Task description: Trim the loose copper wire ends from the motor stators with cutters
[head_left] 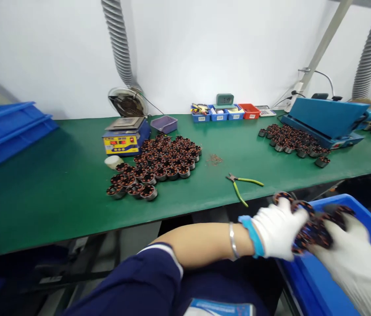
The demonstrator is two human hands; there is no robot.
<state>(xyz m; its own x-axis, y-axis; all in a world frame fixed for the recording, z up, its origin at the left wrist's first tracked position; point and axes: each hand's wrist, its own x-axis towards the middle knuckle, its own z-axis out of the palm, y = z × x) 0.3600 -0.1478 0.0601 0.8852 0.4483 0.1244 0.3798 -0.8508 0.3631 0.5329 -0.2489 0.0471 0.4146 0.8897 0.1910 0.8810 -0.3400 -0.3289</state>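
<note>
My left hand (279,228), in a white glove with a blue wristband, is closed around dark ring-shaped motor stators (315,230) with copper windings. On the other side of the cluster is my right hand (353,245), also gloved and blurred by motion, its fingers curled round several of the stators. Both hands are over a blue plastic bin (325,281) at the lower right, beside the bench. How many stators each hand holds is hidden by the blur. Nearby on the bench lie green-handled cutters (238,186).
Rows of stators (162,169) stand on the green bench (73,188), near a yellow-blue device (121,142) and a white cup (113,162). Further right are more stators (295,140) and a blue machine (325,118). Blue trays (8,131) are stacked at left; small bins (218,115) line the back.
</note>
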